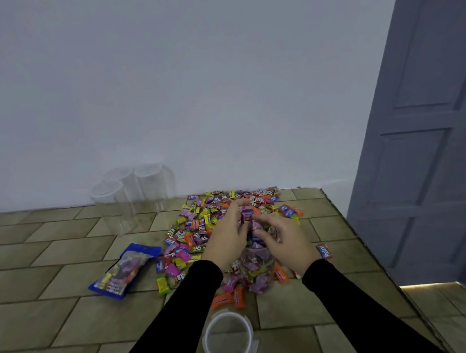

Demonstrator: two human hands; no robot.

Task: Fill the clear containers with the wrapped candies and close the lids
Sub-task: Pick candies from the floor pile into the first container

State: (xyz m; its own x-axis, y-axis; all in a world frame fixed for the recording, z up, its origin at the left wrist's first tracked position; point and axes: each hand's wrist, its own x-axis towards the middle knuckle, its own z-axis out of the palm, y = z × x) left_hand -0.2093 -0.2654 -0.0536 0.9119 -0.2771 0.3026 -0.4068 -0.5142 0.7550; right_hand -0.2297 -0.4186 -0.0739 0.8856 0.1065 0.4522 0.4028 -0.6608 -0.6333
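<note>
Nearest the viewer a round clear plastic lid with side clips point(229, 339) lies flat on the tan tiled floor point(54, 285), between the two black sleeves and apart from any jar — closing is not yet done. Just beyond it stands a clear plastic container point(257, 268), already packed with purple, pink and orange wrapped candies to about its mouth, loose pieces touching its base. Both hands work over that mouth: the left hand point(227, 232) is curled round a small bunch of purple-wrapped sweets, and the right hand point(283, 241) has its fingers bent down onto the heaped top, seemingly pressing or steadying; whether it also pinches a wrapper I cannot tell. Judgement: the jar is near full, so the step calls for tucking rather than dropping — settle the handful in, level it below the rim so the clips can seat, and keep one hand bracing the wall so the jar does not tip. Left of this lies a blue printed candy bag point(122, 271), opened and slack. Farther on, the spread of mixed wrapped candies point(215, 213) runs to the pale wall. Farthest left, three empty clear containers point(134, 194) stand close together against that wall, lidded it seems. A grey panelled door point(430, 135) stands at right.
</note>
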